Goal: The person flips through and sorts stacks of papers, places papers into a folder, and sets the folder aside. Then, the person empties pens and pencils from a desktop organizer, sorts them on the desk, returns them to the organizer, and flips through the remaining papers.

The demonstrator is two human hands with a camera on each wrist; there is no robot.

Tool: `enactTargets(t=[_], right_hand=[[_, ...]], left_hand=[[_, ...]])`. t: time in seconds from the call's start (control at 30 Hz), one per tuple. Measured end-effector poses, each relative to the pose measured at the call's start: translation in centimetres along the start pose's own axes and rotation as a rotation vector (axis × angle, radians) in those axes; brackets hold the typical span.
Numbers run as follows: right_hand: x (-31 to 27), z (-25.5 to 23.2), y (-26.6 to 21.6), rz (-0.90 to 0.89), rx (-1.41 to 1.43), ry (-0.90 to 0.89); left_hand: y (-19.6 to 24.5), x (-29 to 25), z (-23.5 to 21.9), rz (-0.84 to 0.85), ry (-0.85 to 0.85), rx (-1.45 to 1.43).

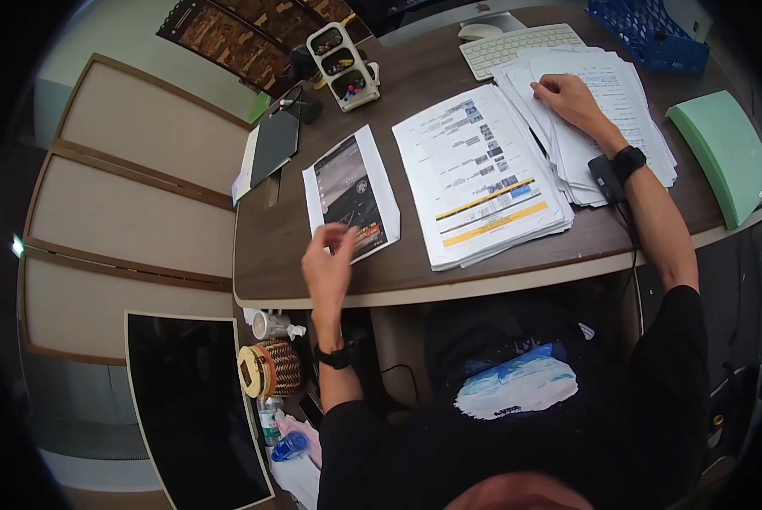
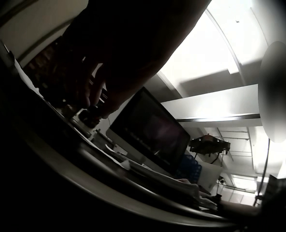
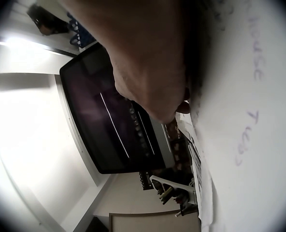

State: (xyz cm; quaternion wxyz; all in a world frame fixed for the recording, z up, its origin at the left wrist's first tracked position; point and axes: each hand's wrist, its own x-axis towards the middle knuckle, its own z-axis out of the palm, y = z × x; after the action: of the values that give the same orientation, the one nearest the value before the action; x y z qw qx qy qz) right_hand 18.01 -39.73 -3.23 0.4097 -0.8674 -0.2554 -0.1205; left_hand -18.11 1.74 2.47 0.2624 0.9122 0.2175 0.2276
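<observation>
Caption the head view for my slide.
Left hand over a printed photo sheet, right hand over handwritten papers, printed stack between.

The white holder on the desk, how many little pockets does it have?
3 in the white holder: a far pocket, a middle pocket, and a near pocket at the end closest to the person. Any pockets behind these could be hidden.

Dark wood-grain desk (image 1: pixel 253 255) with pale edging, beige fabric partition panels (image 1: pixel 143 212) framed in brown, green-and-white wall (image 1: pixel 219 38), white ceiling (image 2: pixel 230 29) with bright overhead light (image 3: pixel 24 46), dark-screened iMac (image 2: pixel 150 133)
</observation>
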Motion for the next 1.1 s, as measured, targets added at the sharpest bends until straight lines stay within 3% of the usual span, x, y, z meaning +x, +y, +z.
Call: enactTargets(t=[0.1,0.2,0.33,0.7,0.77,0.83,0.87,0.93,0.97,1.03,1.1], right_hand=[[-0.1,-0.4,-0.6,0.013,0.018,-0.053],[0.0,-0.2,0.0,-0.004,-0.001,-0.037],[-0.1,0.0,-0.1,0.004,-0.017,-0.034],[0.0,-0.2,-0.3,0.014,-0.052,-0.052],[0.0,0.1,-0.1,0.018,-0.041,-0.035],[0.1,0.0,0.1,0.004,-0.049,-0.027],[0.3,-0.4,0.2,0.012,-0.053,-0.021],[0.2,-0.2,0.2,0.007,-0.063,-0.043],[-0.1,0.1,0.1,0.015,-0.06,-0.055],[0.1,0.1,0.0,0.005,-0.061,-0.039],[0.3,0.3,0.3,0.003,-0.053,-0.033]], left_hand=[[6.6,-1.5,2.5,-0.028,-0.236,-0.133],[8.7,-1.0,5.1,0.031,-0.433,-0.172],[7.4,-0.3,6.4,0.034,-0.392,-0.399],[6.6,0.1,5.7,0.003,-0.436,-0.417],[7.2,-0.4,5.2,0.024,-0.424,-0.373],[9.0,-1.0,4.6,0.014,-0.319,-0.003],[9.6,-0.8,4.8,0.022,-0.326,-0.004],[10.1,-1.5,5.1,0.4,-0.167,0.174],[10.9,-2.1,5.2,0.391,-0.178,0.176],[13.9,-2.7,6.1,0.634,-0.206,0.176],[16.2,-3.1,7.3,0.719,-0.285,0.135]])
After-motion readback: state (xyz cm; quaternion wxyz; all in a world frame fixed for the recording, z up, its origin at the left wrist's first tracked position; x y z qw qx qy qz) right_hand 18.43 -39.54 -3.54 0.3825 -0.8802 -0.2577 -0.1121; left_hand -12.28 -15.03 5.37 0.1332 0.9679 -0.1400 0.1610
